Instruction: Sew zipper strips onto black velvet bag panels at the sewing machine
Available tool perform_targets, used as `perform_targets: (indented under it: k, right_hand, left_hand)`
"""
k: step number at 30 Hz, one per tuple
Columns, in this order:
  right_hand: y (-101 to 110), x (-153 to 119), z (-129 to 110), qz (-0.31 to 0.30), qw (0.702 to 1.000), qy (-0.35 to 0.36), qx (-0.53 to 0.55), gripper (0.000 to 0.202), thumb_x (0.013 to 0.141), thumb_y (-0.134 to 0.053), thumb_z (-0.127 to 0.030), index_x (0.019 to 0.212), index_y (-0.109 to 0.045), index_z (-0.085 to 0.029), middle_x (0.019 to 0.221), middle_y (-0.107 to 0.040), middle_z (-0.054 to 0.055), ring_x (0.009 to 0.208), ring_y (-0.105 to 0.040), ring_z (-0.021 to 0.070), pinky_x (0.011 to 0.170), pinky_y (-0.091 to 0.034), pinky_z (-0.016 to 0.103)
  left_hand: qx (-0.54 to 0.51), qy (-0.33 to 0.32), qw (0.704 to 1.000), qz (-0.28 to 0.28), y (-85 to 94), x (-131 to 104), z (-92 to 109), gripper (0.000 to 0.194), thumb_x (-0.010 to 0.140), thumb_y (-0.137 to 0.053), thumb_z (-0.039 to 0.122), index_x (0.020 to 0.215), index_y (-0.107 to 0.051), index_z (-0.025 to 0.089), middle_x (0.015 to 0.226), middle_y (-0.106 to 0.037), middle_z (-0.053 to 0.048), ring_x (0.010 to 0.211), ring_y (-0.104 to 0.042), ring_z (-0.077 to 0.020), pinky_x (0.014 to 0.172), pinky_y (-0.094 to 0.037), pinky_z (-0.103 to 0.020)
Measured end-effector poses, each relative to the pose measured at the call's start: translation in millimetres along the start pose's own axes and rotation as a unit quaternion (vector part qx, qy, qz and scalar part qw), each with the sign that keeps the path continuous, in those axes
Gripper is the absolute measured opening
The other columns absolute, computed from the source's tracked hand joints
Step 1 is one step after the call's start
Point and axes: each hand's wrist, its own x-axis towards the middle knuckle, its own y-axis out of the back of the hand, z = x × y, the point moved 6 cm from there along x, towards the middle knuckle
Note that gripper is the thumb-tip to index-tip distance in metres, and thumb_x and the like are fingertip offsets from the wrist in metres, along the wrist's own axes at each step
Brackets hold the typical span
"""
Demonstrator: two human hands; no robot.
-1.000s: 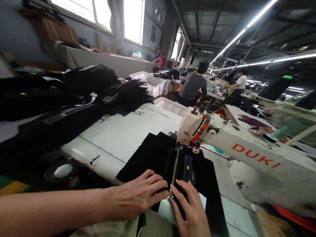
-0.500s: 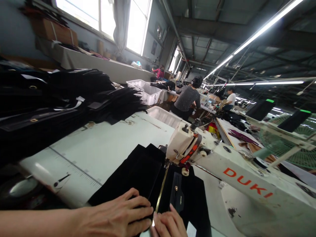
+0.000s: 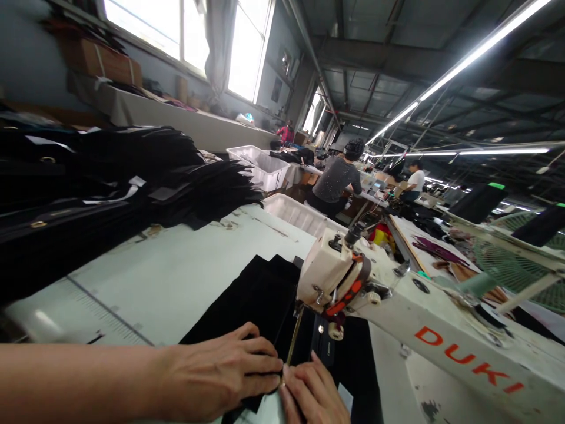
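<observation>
Black fabric (image 3: 260,294) lies flat under the head of a white sewing machine (image 3: 326,271). A thin gold zipper strip (image 3: 293,338) runs from the needle area towards my fingertips. My left hand (image 3: 229,371) rests palm down on the fabric left of the strip, its fingers together and pressing on the cloth. At the strip's near end, my right hand (image 3: 311,391) has thumb and fingers closed on it. A dark panel with a small metal stud (image 3: 321,330) sits on the fabric right of the strip, partly behind the machine head.
A large pile of black pieces (image 3: 132,176) covers the table's left side. White plastic bins (image 3: 300,212) stand beyond the table (image 3: 185,259). People (image 3: 338,182) sit or stand farther back. A green fan (image 3: 507,253) is at right.
The fabric and strip have moved farther under the machine head, and both hands have followed. Less of the strip and studded panel shows. The view has shifted slightly.
</observation>
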Motion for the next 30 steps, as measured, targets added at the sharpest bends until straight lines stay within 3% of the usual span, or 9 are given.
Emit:
perform_targets:
  k: [5,9,19,23,26,30]
  right_hand:
    - [-5,9,18,-0.053,0.998,0.013,0.006,0.023,0.098,-0.046,-0.014,0.111,-0.064,-0.022,0.085,-0.064,0.001,0.081,-0.065,0.0174,0.100,-0.052,0.037]
    - [-5,19,29,-0.097,0.994,0.046,0.018,0.021,0.099,-0.046,-0.013,0.108,-0.063,-0.022,0.089,-0.065,0.001,0.084,-0.065,0.0172,0.100,-0.052,0.033]
    - [-15,31,53,-0.113,0.993,0.000,-0.019,0.026,0.102,-0.043,-0.016,0.119,-0.062,-0.025,0.104,-0.068,0.004,0.095,-0.067,0.0205,0.083,-0.059,0.031]
    - [-12,26,66,-0.074,0.994,-0.059,-0.057,0.021,0.101,-0.052,-0.030,0.119,-0.061,-0.027,0.112,-0.068,0.007,0.099,-0.067,0.0254,0.082,-0.059,0.038]
    - [-13,23,73,-0.079,0.988,-0.124,-0.056,0.025,0.097,-0.057,-0.038,0.118,-0.058,-0.025,0.113,-0.067,0.009,0.102,-0.066,0.0287,0.082,-0.059,0.043]
    - [-20,24,68,-0.091,0.977,-0.172,-0.092,0.029,0.097,-0.047,-0.036,0.118,-0.055,-0.019,0.111,-0.065,0.016,0.103,-0.063,0.0356,0.082,-0.056,0.053]
  left_hand:
    - [-0.022,-0.014,1.000,-0.015,2.3,10,-14,0.048,0.089,-0.062,0.009,0.135,-0.051,0.015,0.132,-0.063,-0.010,0.123,-0.054,-0.0244,0.102,-0.032,-0.036]
    - [-0.022,-0.018,0.999,-0.029,3.1,18,-25,0.050,0.089,-0.062,0.008,0.136,-0.050,0.018,0.135,-0.062,-0.009,0.125,-0.053,-0.0253,0.102,-0.032,-0.037]
    - [0.006,-0.027,0.999,-0.036,3.8,37,-51,0.043,0.091,-0.062,0.008,0.131,-0.053,0.018,0.129,-0.065,-0.009,0.122,-0.054,-0.0249,0.098,-0.034,-0.037]
    - [0.021,-0.034,0.998,-0.040,4.4,42,-58,0.040,0.090,-0.060,0.011,0.129,-0.054,0.018,0.122,-0.067,-0.011,0.117,-0.056,-0.0257,0.098,-0.035,-0.038]
    - [0.028,-0.031,0.998,-0.045,3.4,43,-60,0.041,0.091,-0.060,0.010,0.131,-0.054,0.016,0.124,-0.065,-0.012,0.116,-0.057,-0.0253,0.099,-0.035,-0.038]
    - [0.028,-0.029,0.998,-0.048,2.0,42,-61,0.043,0.090,-0.062,0.010,0.132,-0.054,0.015,0.126,-0.064,-0.011,0.116,-0.057,-0.0248,0.098,-0.035,-0.037]
